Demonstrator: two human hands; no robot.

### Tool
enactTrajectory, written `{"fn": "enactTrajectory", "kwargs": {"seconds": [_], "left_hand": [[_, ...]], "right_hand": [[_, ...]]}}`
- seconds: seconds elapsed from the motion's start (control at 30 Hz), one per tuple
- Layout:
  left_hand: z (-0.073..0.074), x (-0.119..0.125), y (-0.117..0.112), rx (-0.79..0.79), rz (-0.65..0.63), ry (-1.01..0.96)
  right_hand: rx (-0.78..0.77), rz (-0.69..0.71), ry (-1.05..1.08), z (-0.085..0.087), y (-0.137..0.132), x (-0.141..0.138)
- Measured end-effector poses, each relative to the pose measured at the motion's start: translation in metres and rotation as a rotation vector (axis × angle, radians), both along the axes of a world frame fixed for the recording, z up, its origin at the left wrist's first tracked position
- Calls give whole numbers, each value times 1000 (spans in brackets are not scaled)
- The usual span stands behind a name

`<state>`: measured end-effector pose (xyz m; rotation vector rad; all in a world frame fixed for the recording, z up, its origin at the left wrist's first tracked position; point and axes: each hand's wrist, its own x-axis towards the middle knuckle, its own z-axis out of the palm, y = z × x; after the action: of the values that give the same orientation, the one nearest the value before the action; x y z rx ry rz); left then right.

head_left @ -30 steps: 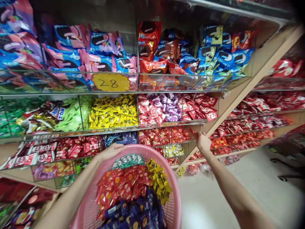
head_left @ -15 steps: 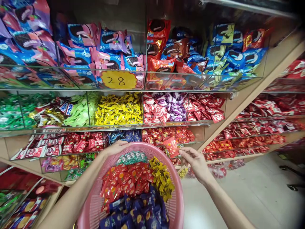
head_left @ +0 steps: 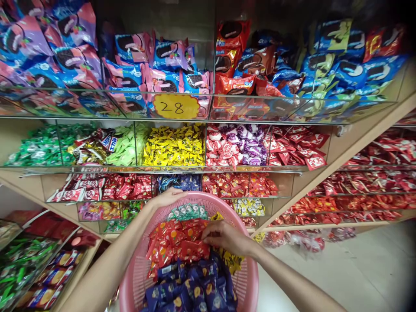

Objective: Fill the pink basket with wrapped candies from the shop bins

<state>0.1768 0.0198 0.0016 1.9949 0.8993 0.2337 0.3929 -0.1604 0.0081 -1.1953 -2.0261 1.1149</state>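
A round pink plastic basket (head_left: 251,260) is in front of me, tilted so its contents face me. My left hand (head_left: 169,197) grips its far rim, the fingers partly hidden. Inside lie red candy packets (head_left: 173,240), dark blue packets (head_left: 191,286), yellow-wrapped candies (head_left: 232,261) and small green-and-clear wrapped candies (head_left: 187,212), each kind in its own group. Over the right end of the red packets is my right hand (head_left: 225,236), fingers curled and pinched at a red packet. It covers part of the yellow candies.
Shelves behind the basket hold bins of yellow candies (head_left: 175,147), red and purple wrapped sweets (head_left: 237,145) and cookie packs (head_left: 165,82). A yellow price tag (head_left: 176,106) reads 28. Pale floor (head_left: 367,264) shows at lower right, more packaged goods (head_left: 29,264) at lower left.
My right hand has moved left and down, from beside the basket's right rim with a red packet to over the red packets inside. The view has shifted slightly; my left hand stays on the rim.
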Motion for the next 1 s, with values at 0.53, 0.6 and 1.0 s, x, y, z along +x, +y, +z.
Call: {"fn": "enactTrajectory", "kwargs": {"seconds": [0.53, 0.6, 1.0], "left_hand": [[8, 3, -5, -23, 7, -21], [8, 3, -5, -20, 14, -16], [9, 0, -4, 26, 47, 51]], "right_hand": [[68, -977, -482, -24, 50, 162], [-5, -1066, -588, -37, 61, 190], [-393, -1016, -861, -51, 109, 219]]}}
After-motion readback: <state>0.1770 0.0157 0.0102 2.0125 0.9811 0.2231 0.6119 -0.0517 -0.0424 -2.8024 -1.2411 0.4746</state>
